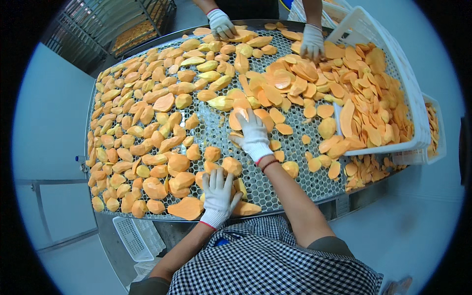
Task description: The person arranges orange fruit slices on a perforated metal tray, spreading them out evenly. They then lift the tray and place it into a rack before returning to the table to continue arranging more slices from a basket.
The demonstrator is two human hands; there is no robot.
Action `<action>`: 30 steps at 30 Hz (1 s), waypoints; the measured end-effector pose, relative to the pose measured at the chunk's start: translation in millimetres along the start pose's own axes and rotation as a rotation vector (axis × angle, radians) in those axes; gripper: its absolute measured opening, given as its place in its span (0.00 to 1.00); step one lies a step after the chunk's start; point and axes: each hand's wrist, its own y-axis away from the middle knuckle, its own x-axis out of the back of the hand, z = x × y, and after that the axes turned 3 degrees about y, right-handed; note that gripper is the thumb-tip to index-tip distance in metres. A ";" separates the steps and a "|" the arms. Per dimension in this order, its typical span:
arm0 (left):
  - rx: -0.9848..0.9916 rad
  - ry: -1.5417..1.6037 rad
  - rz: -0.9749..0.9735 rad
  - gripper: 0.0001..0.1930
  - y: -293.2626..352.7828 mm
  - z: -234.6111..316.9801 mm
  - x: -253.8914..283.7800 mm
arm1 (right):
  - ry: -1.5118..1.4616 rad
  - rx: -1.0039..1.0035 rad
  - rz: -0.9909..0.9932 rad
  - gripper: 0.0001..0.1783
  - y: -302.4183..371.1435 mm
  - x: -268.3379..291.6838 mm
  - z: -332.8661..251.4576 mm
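Note:
Peeled orange sweet potato slices point(164, 102) lie spread over a metal mesh tray point(314, 184) with a honeycomb pattern. In a white knitted glove, my left hand point(218, 194) rests near the tray's front edge with its fingers stretched out over slices. A large sweet potato slice point(186, 209) lies just left of its wrist. Around the tray's middle, my right hand point(253, 133), also gloved, has its fingers apart and its fingertips on a round sweet potato slice point(238, 119). The undersides of both hands are hidden.
Across the tray, another person's gloved hands point(221, 24) point(312, 42) touch slices. A white plastic basket point(410, 93) lies tipped at the right, slices spilling out. Behind it stands another white basket point(442, 130). A rack point(105, 37) holds trays at the far left; a white crate point(132, 238) sits below.

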 end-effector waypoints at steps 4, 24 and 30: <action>0.024 -0.060 0.119 0.36 -23.1 -7.8 7.0 | 0.036 0.059 -0.176 0.30 -33.2 -14.1 14.8; -0.053 -0.207 0.114 0.24 -121.2 -99.7 10.7 | -0.018 -0.053 0.176 0.22 -29.0 -28.7 -9.0; -0.067 -0.132 0.064 0.25 -118.9 -101.9 23.1 | 0.108 -0.021 -0.107 0.24 -58.0 -22.9 7.4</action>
